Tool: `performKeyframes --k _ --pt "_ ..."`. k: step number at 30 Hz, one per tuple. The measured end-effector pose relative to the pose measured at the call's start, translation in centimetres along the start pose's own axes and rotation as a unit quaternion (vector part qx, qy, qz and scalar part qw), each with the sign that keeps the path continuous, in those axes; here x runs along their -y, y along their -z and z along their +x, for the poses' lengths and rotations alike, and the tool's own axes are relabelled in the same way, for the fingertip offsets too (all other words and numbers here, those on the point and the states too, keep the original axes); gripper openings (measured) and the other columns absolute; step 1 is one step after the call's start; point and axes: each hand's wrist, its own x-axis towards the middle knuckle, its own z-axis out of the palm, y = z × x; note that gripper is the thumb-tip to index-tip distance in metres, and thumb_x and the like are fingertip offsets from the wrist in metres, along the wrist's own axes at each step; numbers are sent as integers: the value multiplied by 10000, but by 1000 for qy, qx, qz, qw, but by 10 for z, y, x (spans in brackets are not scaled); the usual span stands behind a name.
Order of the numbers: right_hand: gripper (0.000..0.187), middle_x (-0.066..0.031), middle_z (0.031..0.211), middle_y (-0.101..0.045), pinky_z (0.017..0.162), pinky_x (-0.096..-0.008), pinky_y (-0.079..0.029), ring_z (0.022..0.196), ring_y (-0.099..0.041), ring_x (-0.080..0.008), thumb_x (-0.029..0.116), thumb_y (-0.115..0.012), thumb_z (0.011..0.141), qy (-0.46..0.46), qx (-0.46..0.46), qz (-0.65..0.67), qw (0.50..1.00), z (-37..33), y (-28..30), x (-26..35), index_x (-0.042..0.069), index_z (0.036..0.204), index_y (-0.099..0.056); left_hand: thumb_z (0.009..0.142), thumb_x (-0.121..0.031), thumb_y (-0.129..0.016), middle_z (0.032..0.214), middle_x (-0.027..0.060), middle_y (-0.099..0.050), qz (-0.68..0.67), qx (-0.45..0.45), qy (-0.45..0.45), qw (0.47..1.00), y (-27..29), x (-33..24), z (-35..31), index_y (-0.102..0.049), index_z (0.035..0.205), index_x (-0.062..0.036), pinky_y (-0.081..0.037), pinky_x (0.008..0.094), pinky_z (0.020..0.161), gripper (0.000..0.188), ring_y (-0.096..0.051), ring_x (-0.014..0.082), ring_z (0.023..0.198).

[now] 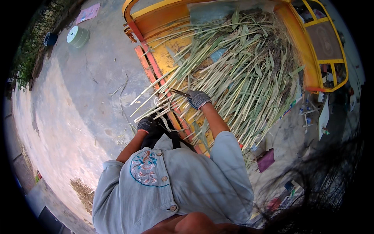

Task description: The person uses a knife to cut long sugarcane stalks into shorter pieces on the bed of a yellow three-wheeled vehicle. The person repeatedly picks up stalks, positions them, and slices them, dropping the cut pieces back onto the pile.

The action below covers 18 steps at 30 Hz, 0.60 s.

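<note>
A thick layer of cut stalks (233,85), pale at the stems with green leaves and dark bushy heads, lies on a yellow cart bed (163,58). My right hand (199,99), in a grey knit glove, is closed round a dark, narrow-bladed cutting tool (179,92) above the stalks. Its blade points left across the stems; its exact kind is unclear. Close to my body, my left hand (145,124), gloved in dark grey, is curled at the cut ends of a few stalks that jut past the cart's edge. Its fingers are partly hidden.
The cart's red and orange side edge (146,64) runs beside me, with yellow rails (331,61) at the far right. On the concrete to the left stand a pale green round tub (78,37) and a dark blue bucket (50,39). Straw (83,191) lies at lower left.
</note>
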Motion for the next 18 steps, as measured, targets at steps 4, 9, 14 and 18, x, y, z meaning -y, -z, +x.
performKeyframes --k 4,9,14,18 --pt "243 -177 823 -613 671 -426 -447 715 -575 -335 197 -463 858 -83 137 -26 987 -51 -14 -40 55 1024 -569 693 -334 -582 830 217 -622 52 54 6 997 -6 -16 2 -662 846 -46 -474 449 735 336 -605 354 813" --pt "248 -181 783 -609 632 -429 -446 695 -577 -340 222 -484 855 -232 105 18 967 -107 -17 -80 58 1018 -573 704 -284 -564 777 206 -614 15 -35 -68 997 -4 -36 20 -643 806 -39 -466 464 706 278 -596 366 778" --pt "261 -187 795 -611 636 -431 -452 718 -584 -345 258 -531 827 -243 41 26 969 -120 -29 -96 53 982 -579 733 -268 -593 795 176 -618 -99 -86 -184 974 -7 -86 62 -633 808 -46 -460 446 697 238 -587 359 786" --pt "271 -198 832 -610 695 -450 -452 790 -587 -368 268 -517 823 -255 5 63 965 -119 -25 -80 55 981 -570 746 -241 -608 789 190 -616 -191 -141 -168 957 -11 -147 106 -642 808 -47 -465 432 706 206 -593 350 771"
